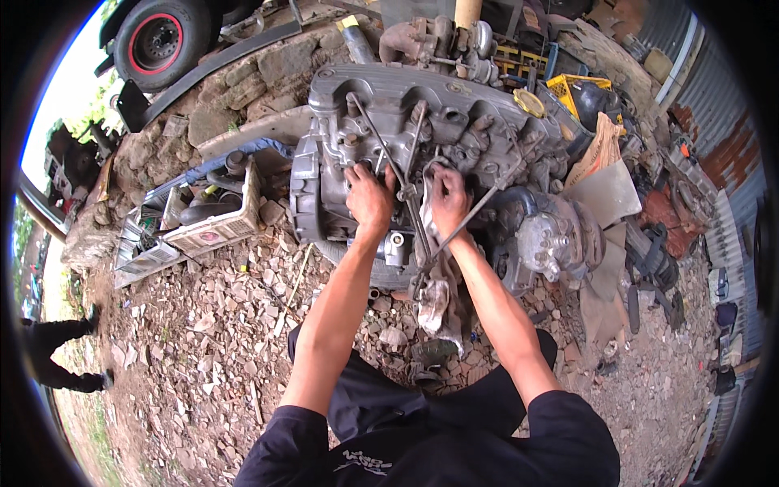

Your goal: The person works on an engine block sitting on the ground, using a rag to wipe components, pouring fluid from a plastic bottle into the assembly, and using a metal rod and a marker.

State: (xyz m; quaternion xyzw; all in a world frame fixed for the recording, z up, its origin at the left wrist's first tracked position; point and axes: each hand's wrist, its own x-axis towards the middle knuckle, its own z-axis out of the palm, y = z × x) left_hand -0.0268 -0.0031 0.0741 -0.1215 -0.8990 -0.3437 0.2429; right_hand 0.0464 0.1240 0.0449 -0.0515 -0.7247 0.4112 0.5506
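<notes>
A large grey metal engine (pixel 438 105) lies before me, with thin metal pipes (pixel 503 183) running over its side. My left hand (pixel 369 195) is at the engine's left side, its fingers curled against fittings beside an upright thin pipe; what they grip, if anything, is hidden. To its right, my right hand (pixel 446 196) is closed on a pale, stained rag (pixel 428 207) among the pipes. Another crumpled dirty cloth (pixel 442 312) hangs below the engine. A round grey metal housing (pixel 540 239) sits at the engine's lower right.
Crates of parts (pixel 211 223) sit left on rubble (pixel 203 333). A wheel (pixel 154 45) and stone edging (pixel 227 105) are behind. A turbocharger (pixel 438 45), yellow crate (pixel 580 93) and scrap lie behind and right, beside corrugated sheeting (pixel 714 122). Another person's legs (pixel 65 353) show far left.
</notes>
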